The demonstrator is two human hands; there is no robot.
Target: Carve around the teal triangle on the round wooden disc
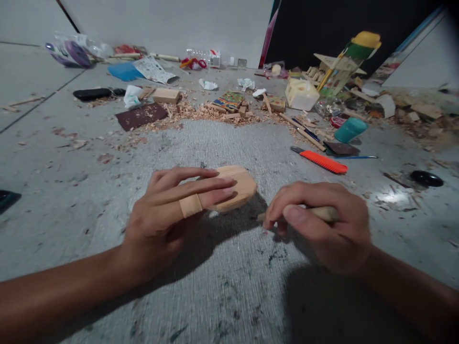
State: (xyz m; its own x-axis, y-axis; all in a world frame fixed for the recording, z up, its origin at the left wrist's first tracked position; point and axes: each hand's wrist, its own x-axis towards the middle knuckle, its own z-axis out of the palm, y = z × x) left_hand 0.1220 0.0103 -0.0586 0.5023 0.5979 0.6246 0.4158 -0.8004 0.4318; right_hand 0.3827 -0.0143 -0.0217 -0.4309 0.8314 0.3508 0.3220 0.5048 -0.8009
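Two hands low over grey floor (222,296). Left hand (168,215) at 9 o'clock, fingers spread flat, pinning oval wood piece (240,186) at centre. Right hand (319,224) at 3 o'clock, fingers pinched round wooden-handled tool (322,212), tip beside wood piece. Orange file (322,161) at 1 o'clock, shavings (201,114) at 12.
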